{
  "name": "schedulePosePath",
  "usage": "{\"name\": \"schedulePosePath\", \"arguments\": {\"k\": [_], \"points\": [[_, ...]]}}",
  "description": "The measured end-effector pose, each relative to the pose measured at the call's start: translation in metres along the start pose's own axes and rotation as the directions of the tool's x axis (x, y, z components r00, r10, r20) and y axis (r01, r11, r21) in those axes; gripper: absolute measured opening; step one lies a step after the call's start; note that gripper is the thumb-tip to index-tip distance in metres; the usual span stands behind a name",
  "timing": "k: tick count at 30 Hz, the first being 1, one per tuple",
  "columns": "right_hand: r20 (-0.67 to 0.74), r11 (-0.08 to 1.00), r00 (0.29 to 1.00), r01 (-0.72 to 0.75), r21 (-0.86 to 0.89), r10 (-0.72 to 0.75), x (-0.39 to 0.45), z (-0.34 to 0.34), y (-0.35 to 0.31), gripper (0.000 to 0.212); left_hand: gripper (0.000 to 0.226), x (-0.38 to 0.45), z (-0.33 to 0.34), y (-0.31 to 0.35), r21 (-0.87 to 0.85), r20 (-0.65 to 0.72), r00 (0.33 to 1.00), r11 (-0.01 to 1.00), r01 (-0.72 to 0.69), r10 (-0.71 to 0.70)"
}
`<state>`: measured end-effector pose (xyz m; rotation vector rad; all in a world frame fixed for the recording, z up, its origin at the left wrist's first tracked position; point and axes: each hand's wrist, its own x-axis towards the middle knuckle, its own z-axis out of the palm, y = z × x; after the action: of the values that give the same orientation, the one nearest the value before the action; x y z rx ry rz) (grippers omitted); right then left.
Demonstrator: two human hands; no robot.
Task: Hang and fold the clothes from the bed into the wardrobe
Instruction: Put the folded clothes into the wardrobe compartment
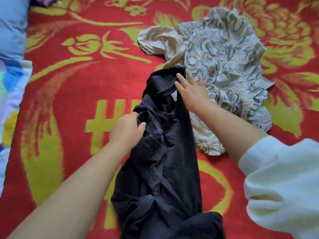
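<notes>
Black shirt (165, 152) under both hands, on bedspread (69, 83).

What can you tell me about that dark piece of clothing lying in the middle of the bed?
The dark garment looks like a soft, near-black knit top, rumpled and bunched lengthwise on the red and yellow blanket. A round neckline with a small white label faces away from the person. The left hand pinches a fold at its left side; the right hand lies flat near the collar. Its upper right edge meets the cream patterned garment.
</notes>
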<state>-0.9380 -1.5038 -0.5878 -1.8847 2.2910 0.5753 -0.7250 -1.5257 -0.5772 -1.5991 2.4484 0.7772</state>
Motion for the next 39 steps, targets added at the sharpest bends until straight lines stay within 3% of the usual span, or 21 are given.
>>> {"name": "schedulePosePath", "arguments": {"k": [2,8,11,14,17,20,23,26,30,32,34,35,37,39], "points": [[0.046,0.997,0.999,0.025,-0.071,-0.022,0.008,0.007,0.003,0.060,0.044,0.013,0.006,0.006,-0.010,0.012,1.000,1.000,-0.004,0.004],[-0.014,0.998,0.998,0.057,0.019,-0.057,0.022,0.008,0.007,0.031,0.051,0.045,0.016,0.009,-0.171,0.057,0.991,0.977,0.130,-0.122],[0.043,0.995,0.995,0.092,-0.033,-0.090,0.020,0.003,0.014,0.031,0.057,0.068,0.019,0.019,-0.236,0.032,0.976,0.947,0.216,-0.214],[0.079,0.968,0.970,0.238,-0.083,-0.231,0.019,0.003,0.020,0.033,0.049,0.081,0.029,0.023,-0.225,0.171,0.953,0.932,0.283,-0.248],[0.118,0.951,0.952,0.293,-0.096,-0.281,0.018,0.003,0.028,0.027,0.017,0.075,0.032,0.016,-0.345,0.229,0.964,0.914,0.213,-0.138],[0.154,0.956,0.948,0.290,-0.048,-0.280,0.012,-0.008,0.036,0.028,0.020,0.053,0.013,0.007,-0.530,0.170,0.985,0.846,0.061,0.035],[0.188,0.925,0.920,0.367,-0.103,-0.344,0.002,-0.030,0.041,0.019,0.020,0.022,-0.018,-0.009,-0.471,-0.020,0.988,0.870,-0.145,0.154],[0.173,0.886,0.902,0.424,-0.186,-0.396,-0.017,-0.048,0.045,0.023,0.010,-0.013,-0.051,-0.027,-0.431,-0.095,0.975,0.875,-0.223,0.202],[0.082,0.882,0.879,0.470,0.022,-0.470,-0.062,-0.090,0.038,0.022,0.023,-0.067,-0.094,-0.040,-0.420,-0.160,0.981,0.892,-0.167,0.108],[0.028,0.878,0.915,0.377,0.296,-0.402,-0.091,-0.117,0.032,0.017,0.017,-0.099,-0.116,-0.045,-0.513,-0.113,0.994,0.855,-0.069,0.012],[0.079,0.840,0.938,0.263,0.474,-0.338,-0.121,-0.143,0.030,0.025,0.020,-0.127,-0.137,-0.049,-0.565,-0.066,0.998,0.825,-0.019,-0.023],[0.134,0.854,0.934,0.238,0.462,-0.332,-0.132,-0.152,0.028,0.036,0.020,-0.138,-0.146,-0.051,-0.560,-0.033,0.999,0.828,-0.002,-0.020],[0.239,0.944,0.918,0.281,0.173,-0.317,-0.169,-0.171,0.012,0.049,0.024,-0.171,-0.168,-0.050,-0.436,0.064,0.998,0.900,0.009,0.021],[0.252,0.948,0.933,0.295,-0.121,-0.258,-0.208,-0.180,-0.011,0.040,0.028,-0.204,-0.185,-0.046,-0.077,0.235,0.971,0.997,-0.030,0.048]]}}
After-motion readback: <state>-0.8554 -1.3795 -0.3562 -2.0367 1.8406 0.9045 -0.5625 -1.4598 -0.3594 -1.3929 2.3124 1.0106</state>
